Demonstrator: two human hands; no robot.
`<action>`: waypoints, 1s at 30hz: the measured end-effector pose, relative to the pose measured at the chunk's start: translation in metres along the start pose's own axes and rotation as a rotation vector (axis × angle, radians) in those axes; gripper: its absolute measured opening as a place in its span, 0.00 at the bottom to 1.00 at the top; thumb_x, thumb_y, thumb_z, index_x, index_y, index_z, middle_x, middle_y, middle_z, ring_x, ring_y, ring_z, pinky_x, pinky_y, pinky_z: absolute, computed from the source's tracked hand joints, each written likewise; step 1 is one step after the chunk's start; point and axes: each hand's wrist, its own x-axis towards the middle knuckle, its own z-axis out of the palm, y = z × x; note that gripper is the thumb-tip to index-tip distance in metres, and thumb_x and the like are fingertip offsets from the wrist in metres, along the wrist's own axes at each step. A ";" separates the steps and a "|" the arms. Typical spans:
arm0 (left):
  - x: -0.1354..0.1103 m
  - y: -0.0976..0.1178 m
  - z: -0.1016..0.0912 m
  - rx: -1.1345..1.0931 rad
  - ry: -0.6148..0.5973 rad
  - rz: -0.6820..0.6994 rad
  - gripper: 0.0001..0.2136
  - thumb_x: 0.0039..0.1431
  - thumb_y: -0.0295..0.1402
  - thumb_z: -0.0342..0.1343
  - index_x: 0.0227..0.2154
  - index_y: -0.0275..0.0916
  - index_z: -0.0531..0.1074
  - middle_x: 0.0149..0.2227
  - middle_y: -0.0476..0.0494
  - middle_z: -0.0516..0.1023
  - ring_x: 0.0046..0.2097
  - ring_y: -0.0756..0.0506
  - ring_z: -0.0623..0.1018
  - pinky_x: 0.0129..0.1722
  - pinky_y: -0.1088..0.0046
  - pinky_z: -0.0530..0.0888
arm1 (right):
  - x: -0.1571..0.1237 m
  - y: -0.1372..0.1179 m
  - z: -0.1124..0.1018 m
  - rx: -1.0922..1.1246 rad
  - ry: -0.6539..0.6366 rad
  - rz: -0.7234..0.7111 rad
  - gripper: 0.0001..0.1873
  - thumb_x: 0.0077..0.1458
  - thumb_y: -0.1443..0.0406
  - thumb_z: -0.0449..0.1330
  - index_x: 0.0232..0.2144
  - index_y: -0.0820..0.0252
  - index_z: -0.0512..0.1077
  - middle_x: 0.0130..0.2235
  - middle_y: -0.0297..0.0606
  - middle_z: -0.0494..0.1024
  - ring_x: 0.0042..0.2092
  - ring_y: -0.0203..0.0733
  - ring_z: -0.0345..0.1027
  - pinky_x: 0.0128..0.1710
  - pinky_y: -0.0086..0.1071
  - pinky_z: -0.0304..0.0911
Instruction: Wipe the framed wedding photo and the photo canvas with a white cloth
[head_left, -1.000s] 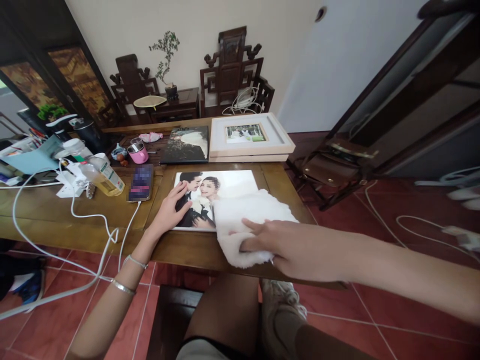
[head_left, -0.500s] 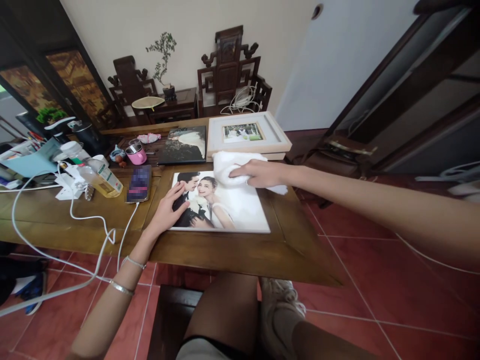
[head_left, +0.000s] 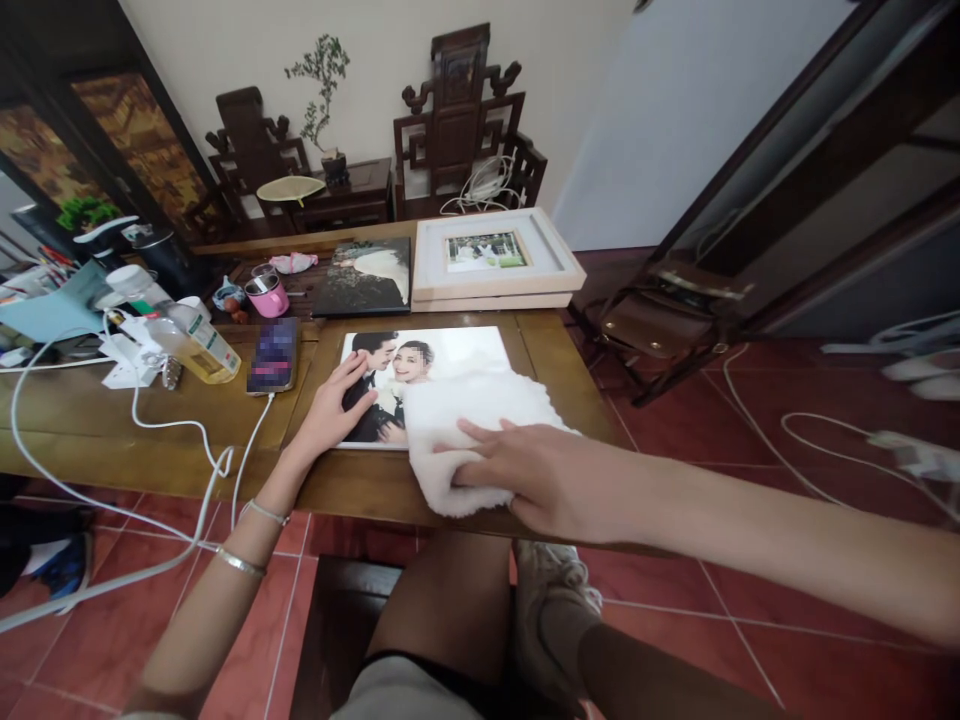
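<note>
Head view shows me left hand (head_left: pixel 334 408) spread on photo panel (head_left: pixel 465 346), probably stiff, best held by edges, and right hand (head_left: pixel 546 470) loosely clasping soft-looking cloth (head_left: pixel 484 402).

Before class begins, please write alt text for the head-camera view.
A person's right hand holds a white cloth over part of a photo panel on a wooden table; the left hand rests on the panel's left side. Behind is a pale frame.
</note>
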 end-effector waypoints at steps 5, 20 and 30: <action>0.000 0.000 0.000 -0.002 -0.008 0.000 0.25 0.60 0.44 0.52 0.58 0.39 0.64 0.63 0.40 0.61 0.65 0.41 0.58 0.64 0.57 0.55 | 0.030 0.046 -0.014 -0.134 -0.019 0.152 0.33 0.42 0.77 0.50 0.52 0.54 0.70 0.56 0.47 0.70 0.50 0.55 0.69 0.43 0.42 0.65; 0.000 0.001 0.001 -0.005 -0.002 -0.001 0.25 0.60 0.42 0.52 0.58 0.38 0.64 0.63 0.39 0.61 0.65 0.42 0.59 0.64 0.60 0.55 | 0.028 0.037 0.020 -0.236 0.079 0.201 0.36 0.43 0.79 0.50 0.56 0.61 0.66 0.66 0.47 0.53 0.65 0.68 0.37 0.54 0.69 0.49; 0.000 -0.001 0.001 0.016 -0.003 0.017 0.24 0.61 0.42 0.51 0.58 0.39 0.64 0.63 0.39 0.61 0.65 0.42 0.58 0.65 0.58 0.55 | 0.018 0.011 0.046 -0.178 0.116 -0.010 0.33 0.42 0.78 0.52 0.53 0.57 0.69 0.66 0.45 0.52 0.66 0.66 0.34 0.55 0.72 0.40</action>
